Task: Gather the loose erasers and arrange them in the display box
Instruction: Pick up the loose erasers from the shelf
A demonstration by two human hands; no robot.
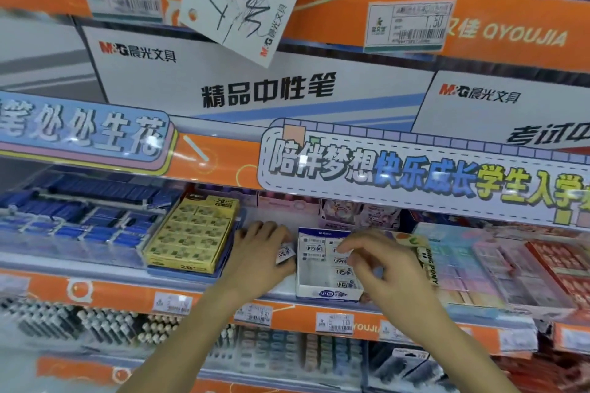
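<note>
A white and blue display box (329,293) stands on the shop shelf, front wall toward me. Several white erasers (311,249) with blue print lie in rows inside it, mostly along the back and right. My left hand (258,252) rests just left of the box and holds one loose white eraser (285,253) between thumb and fingers. My right hand (380,265) hovers over the box's right side with its fingers curled down onto the erasers there. Whether it grips one is hidden by the fingers.
A yellow box of 2B erasers (191,233) sits to the left, blue pen packs (79,220) beyond it. Pastel eraser trays (479,265) lie to the right. An orange shelf edge with price tags (335,322) runs below; a banner (415,175) overhangs above.
</note>
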